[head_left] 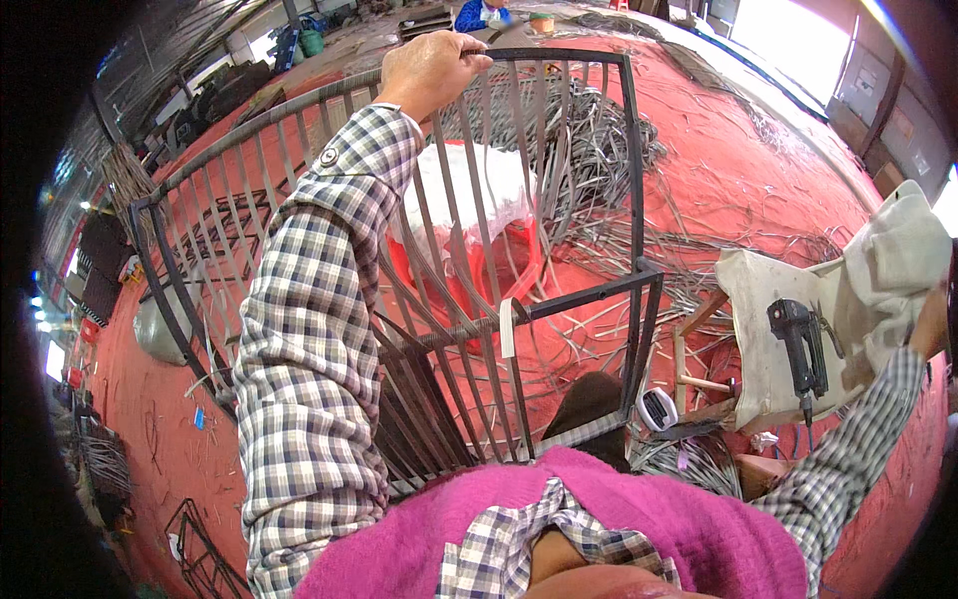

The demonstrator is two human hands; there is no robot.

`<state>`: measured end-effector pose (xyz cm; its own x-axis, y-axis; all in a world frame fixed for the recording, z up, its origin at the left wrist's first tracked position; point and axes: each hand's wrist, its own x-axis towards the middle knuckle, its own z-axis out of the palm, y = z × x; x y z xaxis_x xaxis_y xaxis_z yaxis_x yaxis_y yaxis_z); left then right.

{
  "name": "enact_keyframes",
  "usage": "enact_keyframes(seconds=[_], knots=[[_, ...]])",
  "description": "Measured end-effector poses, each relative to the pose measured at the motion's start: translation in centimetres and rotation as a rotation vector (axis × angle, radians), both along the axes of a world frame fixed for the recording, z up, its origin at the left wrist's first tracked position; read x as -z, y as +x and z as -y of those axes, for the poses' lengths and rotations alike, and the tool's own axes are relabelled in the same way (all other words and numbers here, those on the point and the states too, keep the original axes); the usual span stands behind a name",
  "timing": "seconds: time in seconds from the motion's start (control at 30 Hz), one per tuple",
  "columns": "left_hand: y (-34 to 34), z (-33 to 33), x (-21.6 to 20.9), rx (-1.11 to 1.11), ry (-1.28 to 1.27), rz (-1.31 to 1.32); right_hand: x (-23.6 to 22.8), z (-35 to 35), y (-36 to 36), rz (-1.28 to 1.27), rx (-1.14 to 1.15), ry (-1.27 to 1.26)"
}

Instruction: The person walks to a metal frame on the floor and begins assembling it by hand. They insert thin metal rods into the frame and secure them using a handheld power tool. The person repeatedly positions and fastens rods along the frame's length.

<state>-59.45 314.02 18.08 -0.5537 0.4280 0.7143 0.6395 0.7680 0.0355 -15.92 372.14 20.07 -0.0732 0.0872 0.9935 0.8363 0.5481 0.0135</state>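
Note:
My left hand (429,75) is closed around the top rail of a dark metal seat frame (637,170), which stands tilted in front of me. Flat grey-brown strips (464,200) run across the frame from rail to rail, some slack and bowed. A short white strip (507,327) hangs on its middle bar. Out at the far right, my right hand (933,321) is beside a pale cloth (893,250); its fingers are hidden. Left of that hand, a black nail gun (798,349) with a hose lies on the cloth-covered stand.
Behind the frame sits a red tub (509,262) with white material in it. A big heap of grey strips (599,130) and loose scraps spread over the red floor (718,180). More dark frames (205,549) lie at left. Someone in blue (481,15) is at the back.

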Motion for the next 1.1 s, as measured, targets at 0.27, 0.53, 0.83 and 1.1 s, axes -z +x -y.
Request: enact_keyframes(seconds=[0.27,0.53,0.83,1.1], knots=[[-5.3,-5.1,-1.0,0.112,-0.118,0.307,16.8,35.2,-18.0,0.825,-1.944,-1.077],[-6.6,-1.2,0.5,0.115,-0.068,0.372,26.8,39.9,-25.1,1.380,-2.446,-1.252],[-3.8,-2.8,-0.6,0.028,-0.107,0.384,25.0,44.8,-41.3,-0.016,-1.989,-0.709],[-4.5,-1.7,0.6,0.002,-0.152,0.372,22.0,47.2,-40.7,-0.013,-1.869,-0.569]])
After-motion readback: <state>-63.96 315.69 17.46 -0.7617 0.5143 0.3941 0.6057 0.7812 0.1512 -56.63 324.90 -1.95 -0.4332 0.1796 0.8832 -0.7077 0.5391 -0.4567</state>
